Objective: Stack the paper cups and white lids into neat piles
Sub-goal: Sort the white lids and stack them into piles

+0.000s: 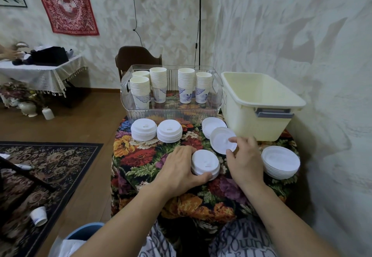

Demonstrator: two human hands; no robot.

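My left hand (179,169) grips a short pile of white lids (205,163) on the floral tablecloth, thumb and fingers curled round its left side. My right hand (242,157) pinches a single upturned lid (221,140) that tilts against a small lid pile (211,125) behind it. Two neat lid stacks (144,130) (169,131) stand to the left. An upturned lid pile (280,162) lies at the right. Several stacks of paper cups (159,84) stand in a clear bin (171,114).
A cream plastic tub (259,114) sits at the back right, against the wall. A chair back (137,55) rises behind the clear bin. One paper cup (38,215) lies on the patterned rug on the floor at left. The table's front edge is near my lap.
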